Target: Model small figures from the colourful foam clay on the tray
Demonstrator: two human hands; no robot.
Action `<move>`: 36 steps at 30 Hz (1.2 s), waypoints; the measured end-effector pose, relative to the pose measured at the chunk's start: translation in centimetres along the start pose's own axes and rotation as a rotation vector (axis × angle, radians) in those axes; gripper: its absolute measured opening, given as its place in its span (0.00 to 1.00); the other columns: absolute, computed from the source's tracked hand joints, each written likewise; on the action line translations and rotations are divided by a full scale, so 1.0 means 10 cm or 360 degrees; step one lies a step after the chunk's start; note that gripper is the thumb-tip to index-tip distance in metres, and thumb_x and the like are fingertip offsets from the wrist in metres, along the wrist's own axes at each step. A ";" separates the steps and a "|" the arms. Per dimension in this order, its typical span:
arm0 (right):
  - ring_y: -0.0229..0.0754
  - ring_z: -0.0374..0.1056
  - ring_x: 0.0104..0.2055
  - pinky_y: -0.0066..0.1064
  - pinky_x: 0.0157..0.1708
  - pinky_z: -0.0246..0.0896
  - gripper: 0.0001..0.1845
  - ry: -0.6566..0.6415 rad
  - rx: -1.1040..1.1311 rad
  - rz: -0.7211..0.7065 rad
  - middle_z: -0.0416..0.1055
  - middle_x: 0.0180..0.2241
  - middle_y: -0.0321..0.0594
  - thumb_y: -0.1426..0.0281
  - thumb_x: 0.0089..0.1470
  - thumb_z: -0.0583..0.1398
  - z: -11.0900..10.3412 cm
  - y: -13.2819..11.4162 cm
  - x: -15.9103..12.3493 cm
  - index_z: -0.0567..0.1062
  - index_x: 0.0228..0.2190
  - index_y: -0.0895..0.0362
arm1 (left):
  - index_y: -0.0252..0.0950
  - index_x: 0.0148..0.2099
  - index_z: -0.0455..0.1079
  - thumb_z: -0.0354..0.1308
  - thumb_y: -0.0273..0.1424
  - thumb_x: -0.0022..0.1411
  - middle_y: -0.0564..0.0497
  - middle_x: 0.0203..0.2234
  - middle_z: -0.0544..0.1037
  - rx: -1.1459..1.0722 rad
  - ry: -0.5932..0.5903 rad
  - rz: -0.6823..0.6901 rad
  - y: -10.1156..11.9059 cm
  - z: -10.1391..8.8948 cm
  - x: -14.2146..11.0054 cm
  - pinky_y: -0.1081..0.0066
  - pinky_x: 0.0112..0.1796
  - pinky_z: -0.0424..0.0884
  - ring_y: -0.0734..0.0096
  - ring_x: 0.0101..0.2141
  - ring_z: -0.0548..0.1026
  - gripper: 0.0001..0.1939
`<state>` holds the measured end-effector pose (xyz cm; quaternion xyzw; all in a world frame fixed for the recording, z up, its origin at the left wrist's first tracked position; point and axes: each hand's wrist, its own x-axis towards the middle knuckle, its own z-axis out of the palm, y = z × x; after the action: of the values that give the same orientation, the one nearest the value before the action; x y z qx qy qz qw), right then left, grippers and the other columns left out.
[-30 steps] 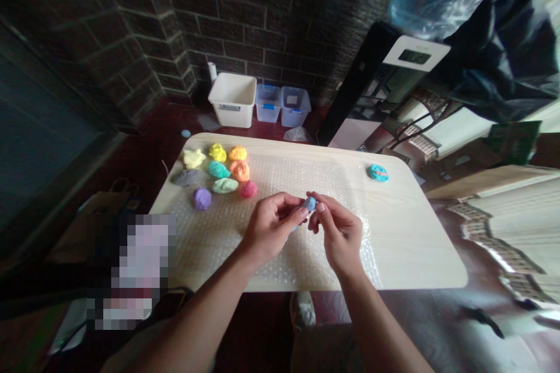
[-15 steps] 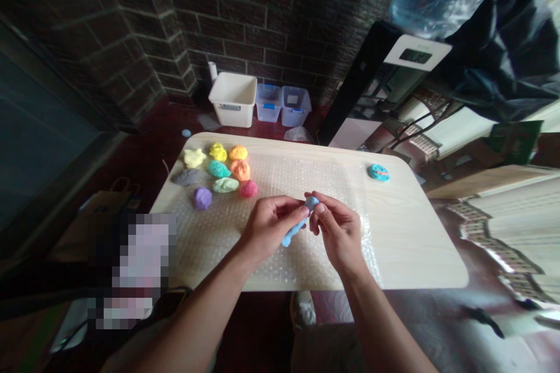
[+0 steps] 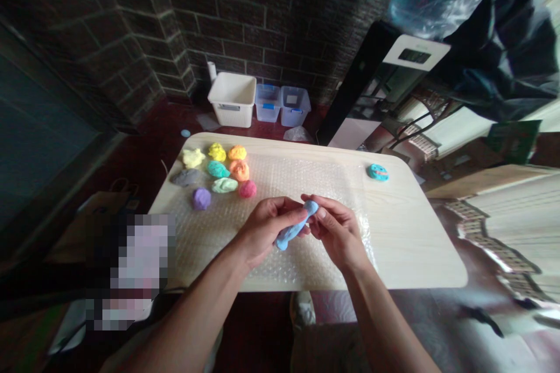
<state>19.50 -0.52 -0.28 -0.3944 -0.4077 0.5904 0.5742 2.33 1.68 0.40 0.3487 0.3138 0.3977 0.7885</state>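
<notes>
A light blue piece of modelling clay (image 3: 290,233), long and thicker at both ends, is held above the bubble wrap (image 3: 280,268) on the table. My left hand (image 3: 268,226) is closed round its middle, the thumb lying on top. At the clay's upper right end, my right hand (image 3: 338,226) pinches it between thumb and fingers. Some of the fingertips behind the clay are hidden. Left of my hands lie several lumps of clay, among them a pink one (image 3: 247,189), a purple one (image 3: 202,199), an orange one (image 3: 239,170) and a pale green one (image 3: 224,185).
A flat turquoise clay disc (image 3: 378,172) with an orange-red strip lies at the right of the pale wooden table (image 3: 415,227). Beyond the far edge, a white basket (image 3: 231,99) and two clear bins (image 3: 295,106) stand on the floor, with a water dispenser (image 3: 365,87) to their right.
The light blue clay has turned within my fingers, and more of its length now shows below my left thumb. Both hands stay close together over the bubble wrap. The lumps have not moved.
</notes>
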 end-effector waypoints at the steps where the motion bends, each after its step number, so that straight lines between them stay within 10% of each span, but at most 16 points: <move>1: 0.35 0.63 0.24 0.29 0.22 0.55 0.12 -0.0004 -0.0004 0.0011 0.86 0.47 0.41 0.60 0.55 0.74 0.00 0.00 0.00 0.88 0.42 0.43 | 0.35 0.36 0.81 0.77 0.40 0.55 0.49 0.26 0.84 0.0006 0.0018 0.0018 0.00 0.00 0.00 0.72 0.31 0.71 0.72 0.27 0.78 0.15; 13: 0.39 0.67 0.26 0.32 0.25 0.62 0.14 -0.0135 0.0032 0.0141 0.85 0.37 0.39 0.58 0.55 0.73 -0.11 -0.01 0.00 0.88 0.44 0.42 | 0.34 0.36 0.79 0.78 0.37 0.54 0.47 0.30 0.85 -0.0168 -0.0038 -0.0090 0.01 0.02 -0.03 0.68 0.35 0.76 0.70 0.29 0.81 0.16; 22: 0.34 0.63 0.25 0.29 0.23 0.56 0.11 0.0139 -0.0192 -0.0078 0.83 0.37 0.40 0.62 0.51 0.76 -0.07 0.07 0.06 0.89 0.38 0.49 | 0.34 0.36 0.76 0.77 0.35 0.54 0.48 0.32 0.84 0.0428 0.0272 0.0421 -0.13 0.01 0.06 0.67 0.37 0.73 0.66 0.34 0.81 0.15; 36: 0.33 0.60 0.22 0.28 0.21 0.53 0.11 0.0010 -0.0069 0.0015 0.85 0.37 0.41 0.61 0.52 0.75 -0.10 0.04 0.05 0.88 0.38 0.49 | 0.37 0.46 0.69 0.76 0.38 0.57 0.50 0.32 0.82 0.0194 0.0118 0.0166 -0.10 0.03 0.01 0.69 0.34 0.67 0.68 0.33 0.80 0.22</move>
<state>20.28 -0.04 -1.02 -0.4106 -0.4167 0.5829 0.5639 3.03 1.28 -0.25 0.3970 0.3478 0.4310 0.7318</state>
